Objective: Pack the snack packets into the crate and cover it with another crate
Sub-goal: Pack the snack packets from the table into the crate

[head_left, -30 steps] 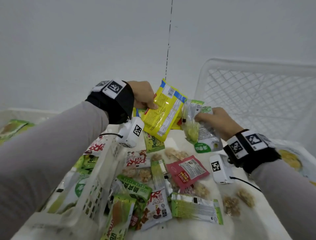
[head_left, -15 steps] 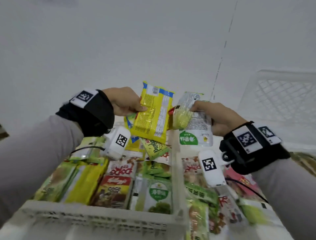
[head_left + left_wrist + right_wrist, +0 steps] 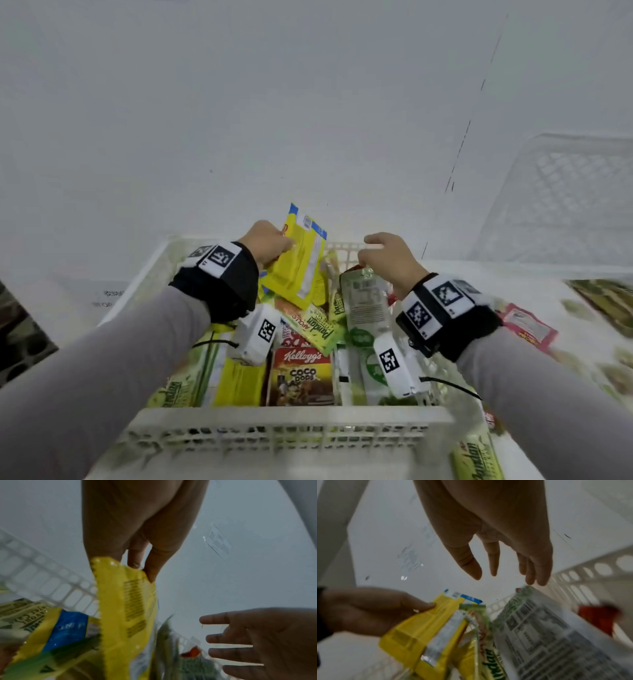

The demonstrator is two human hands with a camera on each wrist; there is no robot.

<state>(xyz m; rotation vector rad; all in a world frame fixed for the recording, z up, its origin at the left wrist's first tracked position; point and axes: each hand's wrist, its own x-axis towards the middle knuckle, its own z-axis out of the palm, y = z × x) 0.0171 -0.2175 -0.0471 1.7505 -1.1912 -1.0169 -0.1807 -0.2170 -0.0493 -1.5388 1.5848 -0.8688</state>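
your left hand (image 3: 270, 245) pinches the yellow packet (image 3: 301, 263) near its upper edge, thumb on the printed back and fingers behind, and holds it tilted above the far half of the white crate (image 3: 291, 419); the left wrist view shows the same pinch on the packet's serrated edge (image 3: 123, 601). below it the crate holds packed snacks: green pandan packets (image 3: 178, 387) standing along the left wall, a yellow packet beside them, a coco pops box (image 3: 301, 377) upright against the near wall, and a green apollo pandan packet (image 3: 315, 325) lying tilted above the box. to the right, a clear packet with a green label (image 3: 364, 308) leans upright in the crate's right half. your right hand (image 3: 390, 260) hangs just above that packet's top with fingers spread and relaxed, gripping nothing; whether the fingertips (image 3: 539, 580) touch the packet cannot be told. outside the crate on the right, a red packet (image 3: 527, 325) lies on the table (image 3: 513, 277), and a second white crate (image 3: 561, 198) stands at the far right.
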